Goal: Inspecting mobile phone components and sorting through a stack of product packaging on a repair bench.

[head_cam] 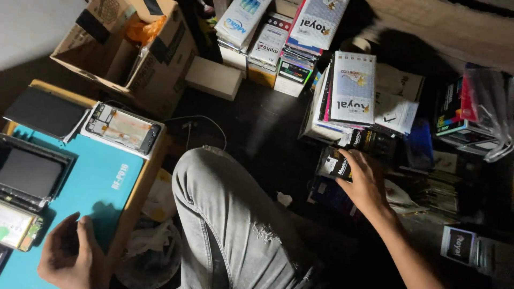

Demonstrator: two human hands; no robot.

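My right hand [367,184] lies with spread, unclosed fingers on a small black box [335,163] in the floor pile, not lifted; my left hand [72,257] rests loosely curled, empty, on the blue mat [101,176].

A dark floor [257,134] is seen across the middle of the frame, dimly lit — most of the right side is lost in shadow. In the upper left corner a pale wall [32,27] is shown, brighter than the rest. Along the left edge a low wooden table [140,184] is placed, its top covered by a turquoise mat [91,176]. An open cardboard box [155,64] is set on the floor at upper left, a small pale box [214,77] just beside it. Stacks of flat packages [278,40] are piled at the upper centre and right — the lower right is too dark to be made out.
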